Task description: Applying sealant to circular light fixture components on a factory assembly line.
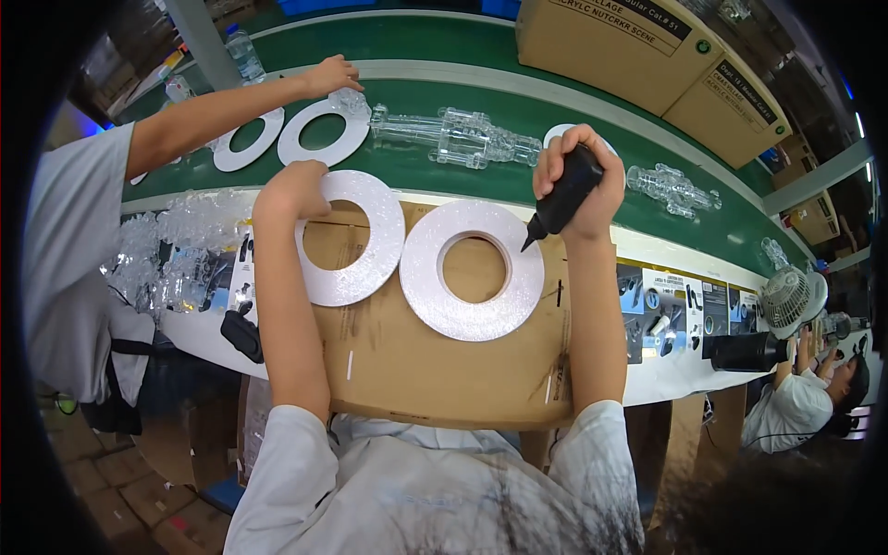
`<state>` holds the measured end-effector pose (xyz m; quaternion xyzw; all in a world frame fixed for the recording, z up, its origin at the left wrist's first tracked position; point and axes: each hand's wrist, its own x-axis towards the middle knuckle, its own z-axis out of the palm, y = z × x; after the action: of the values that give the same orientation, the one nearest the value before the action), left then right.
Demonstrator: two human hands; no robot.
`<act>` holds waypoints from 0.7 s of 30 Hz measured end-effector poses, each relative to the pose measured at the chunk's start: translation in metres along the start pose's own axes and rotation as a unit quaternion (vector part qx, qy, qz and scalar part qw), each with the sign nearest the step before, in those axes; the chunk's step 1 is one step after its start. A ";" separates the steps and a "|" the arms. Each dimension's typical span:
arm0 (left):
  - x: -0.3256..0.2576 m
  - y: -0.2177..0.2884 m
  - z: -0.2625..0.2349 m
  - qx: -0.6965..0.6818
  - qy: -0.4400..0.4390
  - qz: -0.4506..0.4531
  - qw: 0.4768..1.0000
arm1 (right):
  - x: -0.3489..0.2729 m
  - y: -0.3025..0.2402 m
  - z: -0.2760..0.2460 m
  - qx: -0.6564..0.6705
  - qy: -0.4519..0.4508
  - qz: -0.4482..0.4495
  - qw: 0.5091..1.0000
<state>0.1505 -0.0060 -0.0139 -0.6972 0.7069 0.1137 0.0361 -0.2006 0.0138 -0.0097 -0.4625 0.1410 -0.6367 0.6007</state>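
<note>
My right hand [597, 199] is wrapped round a black squeeze bottle [564, 196], held nozzle down. The nozzle tip points at the right side of a glittery white ring [430, 277] lying on a cardboard sheet [444, 379]; I cannot tell whether it touches. To the left is a second white ring [379, 250], close beside the first. My left hand [296, 190] grips the upper left edge of that second ring, its fingers bent and partly hidden.
A co-worker's hand [333, 76] reaches in from the left over another white ring [291, 143] on the green belt [407, 81]. Clear plastic nutcracker figures [462, 139] lie there too. Large cartons [610, 55] stand behind; a small fan [786, 301] is at right.
</note>
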 end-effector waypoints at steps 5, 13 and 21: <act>0.002 -0.024 0.027 0.069 0.023 -0.031 0.997 | 0.003 0.003 0.006 -0.047 0.008 -0.003 0.999; -0.053 0.099 -0.029 -0.139 0.172 0.191 0.956 | 0.006 0.022 0.006 -0.252 0.047 -0.112 0.960; -0.034 0.167 -0.040 -0.242 0.170 0.350 0.889 | 0.002 0.022 0.006 -0.197 0.023 -0.054 0.979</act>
<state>-0.0103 0.0186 0.0506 -0.4003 0.8509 0.1665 -0.2966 -0.1820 0.0089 -0.0221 -0.5634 0.2523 -0.6386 0.4595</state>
